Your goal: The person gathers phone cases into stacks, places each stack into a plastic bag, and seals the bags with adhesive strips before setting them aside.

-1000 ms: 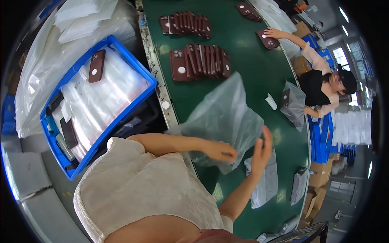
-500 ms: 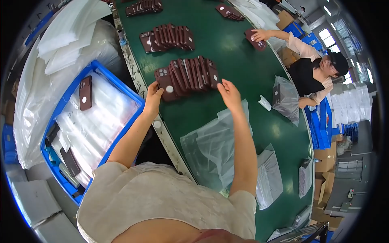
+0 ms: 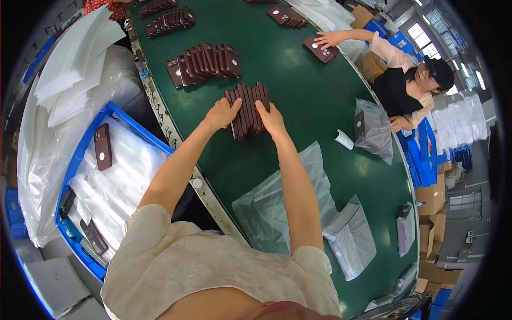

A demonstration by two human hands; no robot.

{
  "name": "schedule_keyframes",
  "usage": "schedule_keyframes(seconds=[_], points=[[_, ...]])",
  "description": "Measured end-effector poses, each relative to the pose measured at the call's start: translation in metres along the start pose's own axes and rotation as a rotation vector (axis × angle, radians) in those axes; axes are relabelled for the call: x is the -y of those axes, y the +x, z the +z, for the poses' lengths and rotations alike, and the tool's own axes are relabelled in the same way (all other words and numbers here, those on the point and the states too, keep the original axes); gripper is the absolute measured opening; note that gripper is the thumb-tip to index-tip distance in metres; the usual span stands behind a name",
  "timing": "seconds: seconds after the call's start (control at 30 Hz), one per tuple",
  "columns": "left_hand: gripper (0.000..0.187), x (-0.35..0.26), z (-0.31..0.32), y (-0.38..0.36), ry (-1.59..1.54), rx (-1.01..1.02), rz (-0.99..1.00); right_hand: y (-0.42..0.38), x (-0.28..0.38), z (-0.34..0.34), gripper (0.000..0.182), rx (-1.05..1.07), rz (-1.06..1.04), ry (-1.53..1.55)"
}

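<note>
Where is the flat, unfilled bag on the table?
In the head view, the clear bag lies slightly right of centre beneath the right forearm, nearer the wearer than the held brown cases.

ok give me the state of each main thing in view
case stack: pressed together
left hand: gripping the stack's left end
right hand: gripping its right end
nearest other row: leaning, untouched
clear bag: lying flat, looks empty
filled bag: bulging, lying down
blue bin: open, loaded

Maroon phone cases (image 3: 247, 113), green tabletop (image 3: 290, 101), blue crate (image 3: 141, 128), cream shirt (image 3: 213, 266), white-spotted red garment (image 3: 105, 9)
</note>
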State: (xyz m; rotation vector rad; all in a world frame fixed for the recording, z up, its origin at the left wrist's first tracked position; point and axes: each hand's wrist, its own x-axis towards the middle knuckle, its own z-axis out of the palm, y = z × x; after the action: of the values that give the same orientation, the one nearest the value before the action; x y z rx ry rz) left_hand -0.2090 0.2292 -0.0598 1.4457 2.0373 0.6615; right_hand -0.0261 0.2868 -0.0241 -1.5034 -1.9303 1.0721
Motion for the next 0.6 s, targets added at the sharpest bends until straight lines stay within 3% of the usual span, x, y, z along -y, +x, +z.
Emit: schedule_keyframes(seconds=[0.07,0.1,0.17,0.33,0.43,0.6], points=[[0.073,-0.021,-0.025,-0.023,-0.482,0.080,-0.171,-0.013,0.000,0.005,0.069,-0.009,-0.043,0.095],[0.073,-0.019,-0.024,-0.029,-0.477,0.078,-0.162,-0.027,0.010,0.002,0.067,-0.053,-0.119,0.210],[0.075,-0.014,-0.023,-0.044,-0.472,-0.305,0.276,-0.049,0.025,-0.004,0.065,-0.145,-0.270,0.438],[0.082,-0.028,-0.046,-0.087,-0.661,-0.206,0.415,-0.084,0.012,-0.005,0.067,-0.164,-0.433,0.577],[0.085,-0.007,-0.021,-0.078,-0.529,-0.203,0.503,-0.082,-0.016,0.014,0.075,-0.355,-0.710,0.116],[0.082,-0.048,-0.056,-0.108,-0.317,-0.215,0.321,-0.097,0.014,-0.007,0.066,-0.348,-0.488,-0.008]])
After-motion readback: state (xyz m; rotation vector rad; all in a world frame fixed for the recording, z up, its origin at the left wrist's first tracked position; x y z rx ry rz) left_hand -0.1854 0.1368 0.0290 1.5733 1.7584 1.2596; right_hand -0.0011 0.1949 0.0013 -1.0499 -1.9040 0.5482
